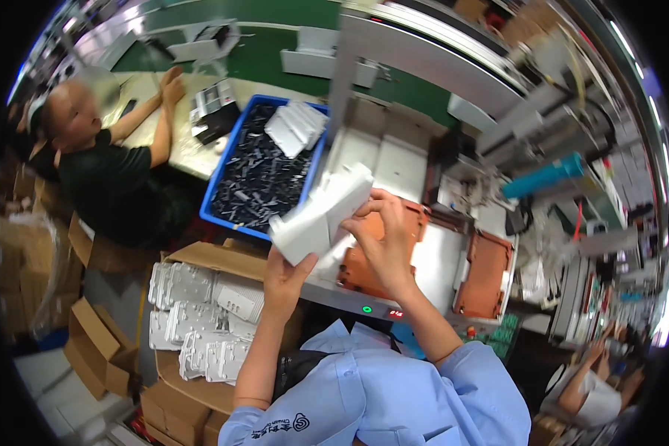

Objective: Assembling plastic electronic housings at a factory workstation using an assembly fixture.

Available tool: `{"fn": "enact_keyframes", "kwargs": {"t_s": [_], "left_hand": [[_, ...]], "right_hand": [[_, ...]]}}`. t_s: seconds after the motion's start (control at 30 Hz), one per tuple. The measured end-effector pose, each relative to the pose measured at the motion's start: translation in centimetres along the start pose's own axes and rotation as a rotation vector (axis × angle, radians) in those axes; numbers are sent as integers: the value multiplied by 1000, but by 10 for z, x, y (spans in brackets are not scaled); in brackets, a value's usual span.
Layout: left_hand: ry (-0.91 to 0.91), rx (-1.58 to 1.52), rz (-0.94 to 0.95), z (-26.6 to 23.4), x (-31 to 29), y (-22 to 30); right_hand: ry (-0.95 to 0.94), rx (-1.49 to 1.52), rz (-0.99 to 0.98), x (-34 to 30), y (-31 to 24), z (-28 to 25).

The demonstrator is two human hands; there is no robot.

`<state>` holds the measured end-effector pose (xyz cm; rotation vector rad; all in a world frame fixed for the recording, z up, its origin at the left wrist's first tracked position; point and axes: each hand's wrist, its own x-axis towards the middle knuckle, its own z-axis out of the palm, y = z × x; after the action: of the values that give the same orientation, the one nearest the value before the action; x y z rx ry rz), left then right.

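Observation:
A white moulded plastic panel (321, 219) is held up, tilted, over the front of the bench. My left hand (286, 279) grips its lower left corner, thumb on the near face. At the panel's right edge my right hand (386, 234) is closed, with thumb and curled fingers on the edge; the exact contact is blurred. Behind my right hand lies an orange-brown fixture (355, 266), partly covered by hand and panel. A second orange-brown fixture (483, 273) sits farther right on the white machine bed.
A blue bin (214, 182) of small black parts stands left, with white ribbed panels (297, 128) on top. Below it an open cardboard box (223, 256) holds several stacked white panels (189, 297). A co-worker (119, 163) sits at the far left table. A teal cylinder (543, 177) juts out right.

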<state>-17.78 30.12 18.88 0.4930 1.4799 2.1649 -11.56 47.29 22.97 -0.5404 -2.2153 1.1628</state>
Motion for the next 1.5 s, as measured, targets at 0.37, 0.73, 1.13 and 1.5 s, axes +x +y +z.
{"fn": "enact_keyframes", "kwargs": {"t_s": [0.37,0.73,1.13,1.5], "left_hand": [[-1155,900,687,124,4,21],[-1315,846,600,280,-30,-128],[-1016,1284,718,295,-65,-170],[-1073,1372,716,304,-59,-172]], "right_hand": [[-141,852,938,-112,50,-198],[496,331,635,-188,139,-283],[279,-765,400,-184,200,-277],[375,103,530,-174,247,-321]]}}
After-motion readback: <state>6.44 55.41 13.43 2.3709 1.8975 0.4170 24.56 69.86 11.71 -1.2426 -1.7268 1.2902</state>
